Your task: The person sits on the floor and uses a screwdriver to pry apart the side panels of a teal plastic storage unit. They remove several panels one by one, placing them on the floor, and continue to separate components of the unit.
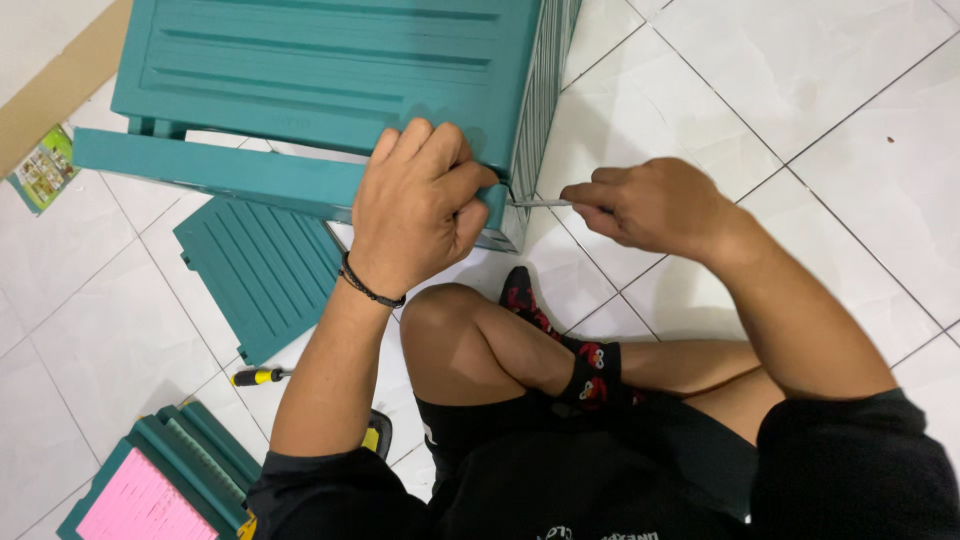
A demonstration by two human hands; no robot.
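Bent knee (450,320) up front, both hands on a teal plastic cabinet (330,70)
Left hand (415,205) clamps its corner; right hand (645,205) pinches a thin metal pin (540,203) against it

Black short-sleeved shirt (850,470), black shorts (500,440), thin black cord bracelet (368,288) on left wrist, black sock (590,370) with red cartoon faces.

on the white tiled floor (800,90) we see a loose teal slatted panel (262,272) lying flat. near it lies a screwdriver with a yellow and black handle (257,376). at the lower left sits a stack of teal parts (190,450) with a pink sheet (145,505) on top. a green printed leaflet (42,168) rests by a strip of brown cardboard (62,80) at the upper left.
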